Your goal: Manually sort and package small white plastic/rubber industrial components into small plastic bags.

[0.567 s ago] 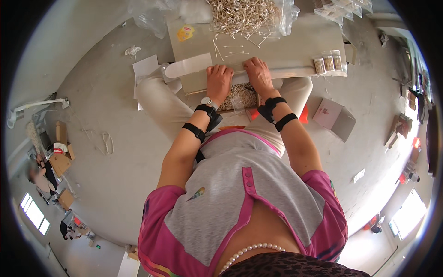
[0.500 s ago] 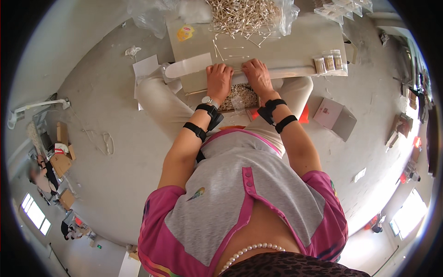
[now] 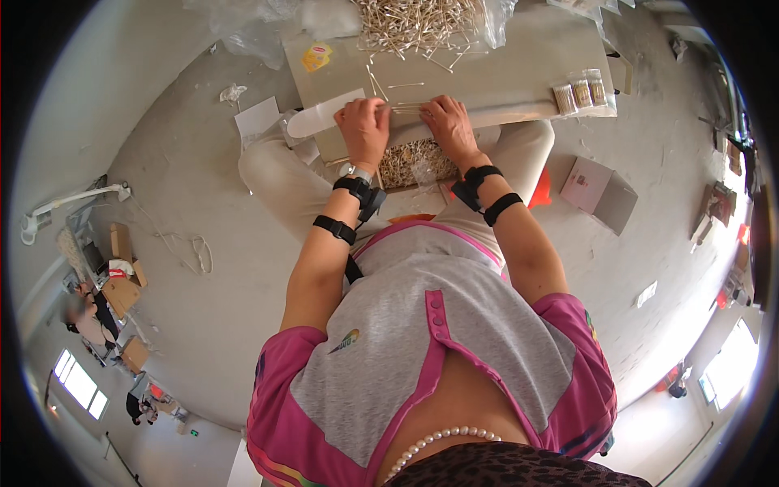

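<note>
At the near edge of the table (image 3: pixel 519 81), both of my hands work with the fingers curled. Thin wooden cotton swabs (image 3: pixel 407 111) lie crosswise between them. My right hand (image 3: pixel 451 130) has its fingertips closed at the right ends of these swabs. My left hand (image 3: pixel 363 131) is bent by their left ends, fingers drawn together and slightly blurred; what they hold is hidden. Just beyond, a single swab (image 3: pixel 406 85) lies flat. Farther off is a large heap of swabs (image 3: pixel 418 24). Under the table edge, between my knees, a box of swabs (image 3: pixel 398 169) is partly hidden.
Clear packs of swabs (image 3: pixel 580 92) stand at the table's right end. A white paper strip (image 3: pixel 312 119) lies left of my left hand, and a yellow label (image 3: pixel 316 56) beyond it. Clear plastic bags (image 3: pixel 258 32) sit far left. A carton (image 3: pixel 599 195) rests on the floor at right.
My left hand has moved left, away from my right hand, widening the gap between them. Swabs now show in that gap. The whole view has shifted slightly.
</note>
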### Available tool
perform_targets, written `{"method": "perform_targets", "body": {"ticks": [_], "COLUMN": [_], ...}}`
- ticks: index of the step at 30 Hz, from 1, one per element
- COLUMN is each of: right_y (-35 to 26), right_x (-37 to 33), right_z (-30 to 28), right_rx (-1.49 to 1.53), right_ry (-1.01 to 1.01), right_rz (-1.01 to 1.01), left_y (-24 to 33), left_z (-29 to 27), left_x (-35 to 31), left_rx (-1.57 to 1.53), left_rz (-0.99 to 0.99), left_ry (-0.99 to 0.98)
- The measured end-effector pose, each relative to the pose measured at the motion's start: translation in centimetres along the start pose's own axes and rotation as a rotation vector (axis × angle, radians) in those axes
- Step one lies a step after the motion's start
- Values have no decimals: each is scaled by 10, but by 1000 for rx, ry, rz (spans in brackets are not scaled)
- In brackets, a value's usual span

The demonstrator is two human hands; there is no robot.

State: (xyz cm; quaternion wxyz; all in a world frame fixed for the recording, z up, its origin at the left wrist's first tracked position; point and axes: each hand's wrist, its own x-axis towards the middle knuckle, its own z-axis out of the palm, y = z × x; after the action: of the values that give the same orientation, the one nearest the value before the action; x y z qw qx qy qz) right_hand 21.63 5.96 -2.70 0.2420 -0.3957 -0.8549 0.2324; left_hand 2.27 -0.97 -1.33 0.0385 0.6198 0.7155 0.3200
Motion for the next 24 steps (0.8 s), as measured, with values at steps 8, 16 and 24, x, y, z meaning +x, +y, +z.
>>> {"method": "perform_targets", "body": {"ticks": [8,16,24], "right_y": [-4,-2,-1], "right_x": [2,1,-1], "right_z": [-1,0,4], "right_rx": [18,21,-11], "right_ry": [-10,11,19], "right_rz": [55,59,19], "left_y": [-21,-14,9], "left_z": [-10,-4,27], "left_x": [21,29,73], "left_rx": [44,12,36], "left_rz": [-253,-247,85], "left_ry": [60,23,-51]}}
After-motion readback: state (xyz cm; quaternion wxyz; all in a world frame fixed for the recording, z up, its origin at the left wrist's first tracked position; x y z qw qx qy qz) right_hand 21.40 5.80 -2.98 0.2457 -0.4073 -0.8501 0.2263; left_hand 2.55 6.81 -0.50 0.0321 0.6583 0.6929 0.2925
